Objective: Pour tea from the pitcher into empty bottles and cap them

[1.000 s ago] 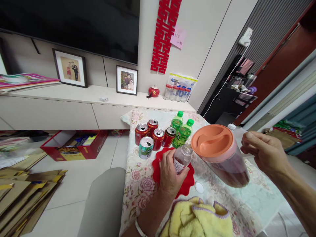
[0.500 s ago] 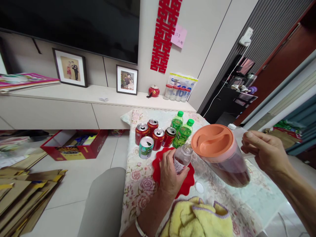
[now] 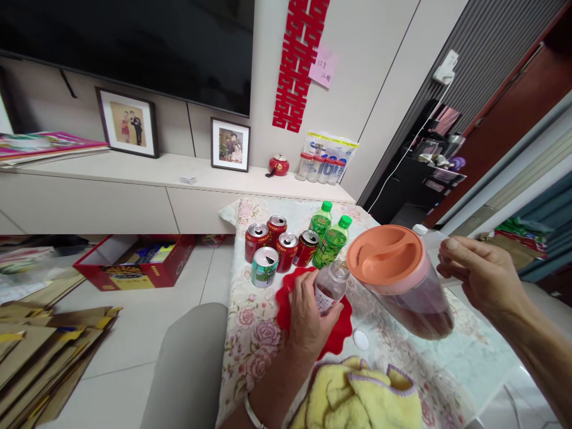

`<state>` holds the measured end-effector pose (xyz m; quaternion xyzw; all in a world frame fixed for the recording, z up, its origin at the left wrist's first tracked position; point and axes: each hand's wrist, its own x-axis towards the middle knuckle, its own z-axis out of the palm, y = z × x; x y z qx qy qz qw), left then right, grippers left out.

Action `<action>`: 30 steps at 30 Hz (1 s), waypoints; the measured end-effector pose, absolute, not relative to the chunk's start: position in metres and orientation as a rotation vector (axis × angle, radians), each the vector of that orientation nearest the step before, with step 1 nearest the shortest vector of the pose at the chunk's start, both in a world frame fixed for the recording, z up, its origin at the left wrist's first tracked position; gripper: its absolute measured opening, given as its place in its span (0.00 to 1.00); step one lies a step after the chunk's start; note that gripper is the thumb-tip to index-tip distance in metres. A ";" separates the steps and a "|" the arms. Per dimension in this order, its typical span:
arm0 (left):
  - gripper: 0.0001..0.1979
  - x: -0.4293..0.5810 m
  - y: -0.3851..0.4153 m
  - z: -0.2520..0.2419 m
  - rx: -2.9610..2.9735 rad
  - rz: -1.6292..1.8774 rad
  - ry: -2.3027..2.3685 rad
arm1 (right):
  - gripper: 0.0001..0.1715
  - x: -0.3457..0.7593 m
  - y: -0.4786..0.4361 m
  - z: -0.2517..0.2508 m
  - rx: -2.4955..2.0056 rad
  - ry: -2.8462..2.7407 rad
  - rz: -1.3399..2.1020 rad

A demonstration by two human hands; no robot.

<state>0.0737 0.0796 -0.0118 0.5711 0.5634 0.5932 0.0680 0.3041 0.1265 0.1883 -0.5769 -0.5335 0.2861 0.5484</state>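
Note:
My left hand (image 3: 308,310) is wrapped round a clear plastic bottle (image 3: 331,285) with a white label and an uncapped neck. The bottle stands over a red scalloped tray (image 3: 342,333). In the air to its right, my right hand (image 3: 480,271) grips the handle of a clear pitcher (image 3: 413,310) with an orange lid (image 3: 385,253). The pitcher tilts left, its lid edge close to the bottle's mouth, and dark reddish liquid lies inside. Whether liquid is flowing I cannot tell. A white cap (image 3: 361,339) lies on the cloth beside the tray.
Several opened red cans (image 3: 286,251) and a green-white can (image 3: 264,268) stand behind my left hand. Two green drink bottles (image 3: 329,245) are beside them. A yellow towel (image 3: 357,396) lies at the near edge of the flowered tablecloth (image 3: 257,333). Behind stands a low cabinet (image 3: 214,179).

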 end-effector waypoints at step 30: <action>0.43 0.073 0.079 -0.011 1.740 1.774 1.695 | 0.30 0.307 0.126 0.189 -1.360 -1.325 0.668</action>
